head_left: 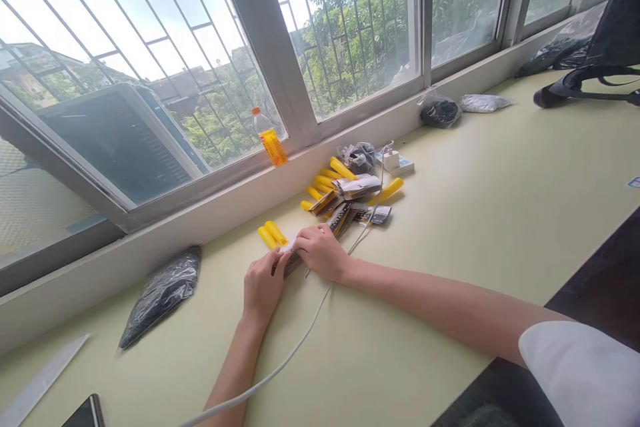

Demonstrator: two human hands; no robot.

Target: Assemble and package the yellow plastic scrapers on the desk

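Both hands meet at a dark, printed piece of card packaging (293, 265) on the table. My left hand (263, 283) grips its near left end, with thumb and fingers closed. My right hand (320, 252) is closed over its other end, the fingers bent down and partly hiding it. Two yellow handles (273, 233) lie just beyond my fingers; whether they join the held card I cannot tell. Past my right hand is a heap of dark printed card sleeves (357, 188) with several yellow handles (323, 183) sticking out.
A pale cable (300, 343) crosses the table beside my right wrist to a white charger plug (391, 160). An orange-capped bottle (273, 145) stands by the window. A black plastic-wrapped packet (163, 297) and a phone (85, 413) lie left; bagged items (440, 111) sit farther right.
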